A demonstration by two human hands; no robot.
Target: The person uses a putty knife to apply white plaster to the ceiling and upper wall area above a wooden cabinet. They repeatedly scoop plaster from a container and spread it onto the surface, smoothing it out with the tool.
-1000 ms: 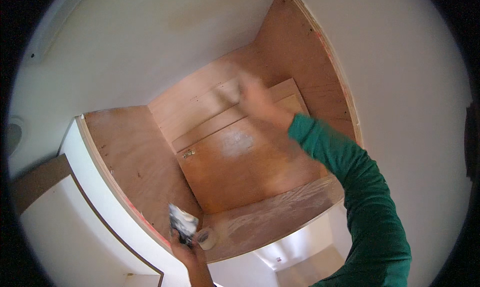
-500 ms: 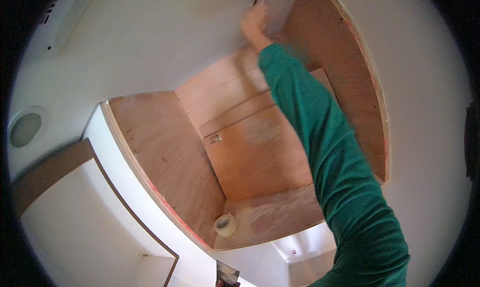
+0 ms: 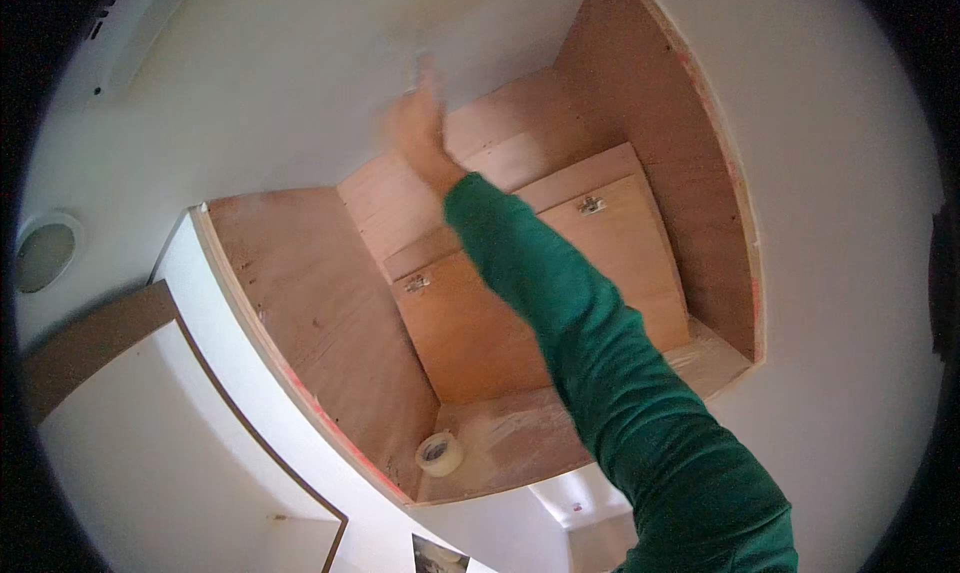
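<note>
My right hand (image 3: 420,128), in a green sleeve (image 3: 570,323), reaches up to the white ceiling (image 3: 300,103) over an open wooden cabinet. It looks closed around a small thing whose top (image 3: 424,68) shows beyond the fingers, too blurred to name. The thing is at or close to the ceiling surface; contact cannot be made out. My left hand is not in view. At the lower edge a small rectangle with a dark and pale surface (image 3: 440,555) shows in part; what holds it is hidden.
Inside the cabinet (image 3: 300,293) a wooden panel with metal hinges (image 3: 600,263) leans against the back. A roll of tape (image 3: 440,455) sits at its front left corner. A round ceiling fitting (image 3: 48,256) and a brown-edged white cabinet (image 3: 180,423) are on the left.
My right hand has swept left along the ceiling, from the cabinet's far right corner toward its middle. More of the leaning panel shows, with a second hinge. The view has shifted slightly.
</note>
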